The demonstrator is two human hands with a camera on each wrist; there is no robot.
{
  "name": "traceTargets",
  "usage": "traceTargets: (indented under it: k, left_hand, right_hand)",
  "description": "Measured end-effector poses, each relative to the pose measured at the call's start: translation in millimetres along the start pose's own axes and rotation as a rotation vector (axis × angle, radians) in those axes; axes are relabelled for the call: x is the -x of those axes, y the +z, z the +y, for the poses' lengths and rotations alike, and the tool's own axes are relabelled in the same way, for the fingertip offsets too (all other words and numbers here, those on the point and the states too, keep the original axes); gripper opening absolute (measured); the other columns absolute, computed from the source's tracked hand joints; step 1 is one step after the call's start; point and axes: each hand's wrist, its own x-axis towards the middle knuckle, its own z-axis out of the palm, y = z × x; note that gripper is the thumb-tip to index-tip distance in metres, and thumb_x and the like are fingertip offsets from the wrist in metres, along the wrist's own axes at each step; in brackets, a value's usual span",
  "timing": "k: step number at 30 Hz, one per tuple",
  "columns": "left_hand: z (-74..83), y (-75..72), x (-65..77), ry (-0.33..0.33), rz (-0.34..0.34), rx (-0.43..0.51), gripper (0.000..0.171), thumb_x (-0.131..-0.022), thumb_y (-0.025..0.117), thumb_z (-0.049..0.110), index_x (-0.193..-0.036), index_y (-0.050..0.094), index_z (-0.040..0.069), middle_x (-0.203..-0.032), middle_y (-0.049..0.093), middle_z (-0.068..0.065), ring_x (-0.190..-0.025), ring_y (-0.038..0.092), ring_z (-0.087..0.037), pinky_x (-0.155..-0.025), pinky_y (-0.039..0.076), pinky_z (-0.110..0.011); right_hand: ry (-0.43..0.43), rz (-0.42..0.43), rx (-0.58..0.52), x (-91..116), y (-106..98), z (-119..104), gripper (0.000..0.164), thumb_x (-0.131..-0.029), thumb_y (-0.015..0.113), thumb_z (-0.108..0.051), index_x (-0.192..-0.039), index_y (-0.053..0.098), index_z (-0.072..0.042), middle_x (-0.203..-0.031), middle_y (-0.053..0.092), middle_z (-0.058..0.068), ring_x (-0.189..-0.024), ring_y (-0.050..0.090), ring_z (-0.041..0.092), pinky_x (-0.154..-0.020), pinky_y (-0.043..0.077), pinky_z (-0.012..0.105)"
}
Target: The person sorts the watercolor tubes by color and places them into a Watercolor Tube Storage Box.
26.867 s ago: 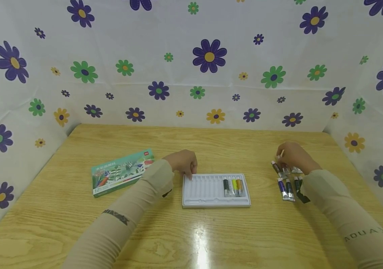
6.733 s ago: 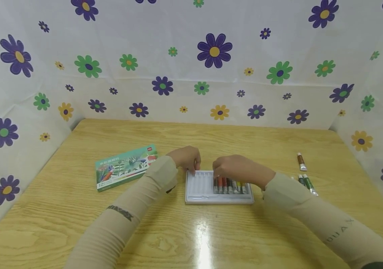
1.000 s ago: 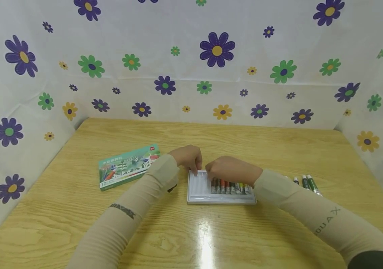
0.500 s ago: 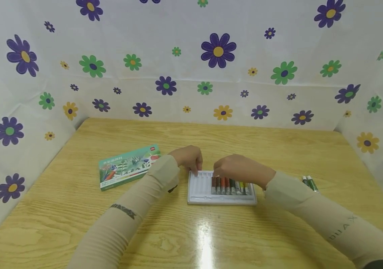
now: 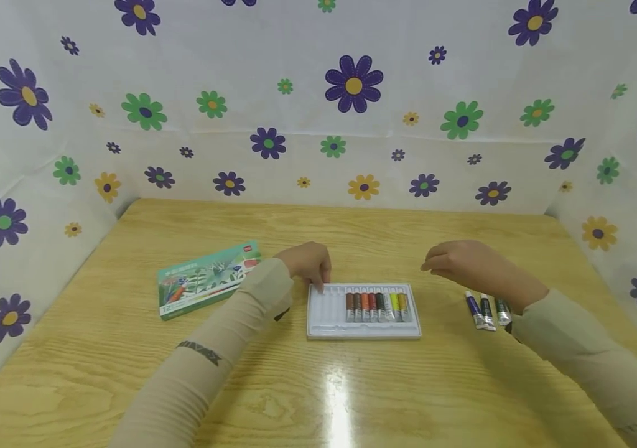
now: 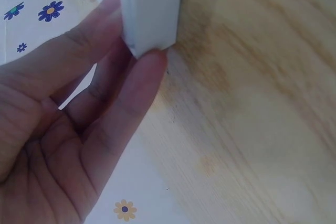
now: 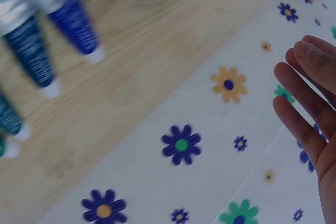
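Note:
A white plastic paint tray (image 5: 326,311) lies mid-table with several paint tubes (image 5: 372,307) side by side in its right slots; bare slots show at its left. My left hand (image 5: 308,261) pinches the tray's far left corner, thumb on one face and fingers on the other in the left wrist view. Between the tray and some loose paint tubes (image 5: 473,309), my right hand (image 5: 472,264) hovers over the table. Its fingers (image 7: 302,124) are extended and hold nothing. Blue and dark green tubes (image 7: 29,51) appear in the right wrist view; my forearm partly hides the group.
A green illustrated paint box (image 5: 206,280) lies to the left, partly behind my left sleeve. White flowered cloth (image 5: 296,118) encloses the wooden table (image 5: 262,386) at the back and both sides.
My right hand has left the tray and moved right towards the loose tubes. Compared with the oldest frame, more tubes lie in the tray and fewer loose. My left hand stays at the corner.

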Motion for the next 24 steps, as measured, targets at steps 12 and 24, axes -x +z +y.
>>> traceTargets:
  k: [12, 24]
  left_hand:
    - [-1.3, -0.5, 0.2, 0.025, 0.000, -0.011, 0.008, -0.075, 0.077, 0.008, -0.080, 0.071, 0.007, -0.082, 0.071, -0.006, -0.061, 0.058, -0.008, -0.062, 0.052, -0.021]
    - [-1.4, -0.6, 0.0, 0.027, 0.002, 0.002, 0.006, -0.076, 0.076, 0.008, -0.080, 0.072, 0.007, -0.081, 0.071, -0.006, -0.062, 0.060, -0.009, -0.063, 0.053, -0.022]
  right_hand:
    - [0.124, -0.108, -0.026, 54, 21, 17, 0.017, -0.077, 0.072, 0.000, -0.090, 0.073, -0.011, -0.092, 0.070, 0.002, -0.081, 0.067, 0.018, -0.069, 0.055, 0.032]
    - [0.097, -0.123, -0.006, 70, 37, 23, 0.026, -0.072, 0.074, 0.005, -0.086, 0.074, -0.016, -0.090, 0.069, -0.002, -0.077, 0.064, 0.012, -0.063, 0.052, 0.024]
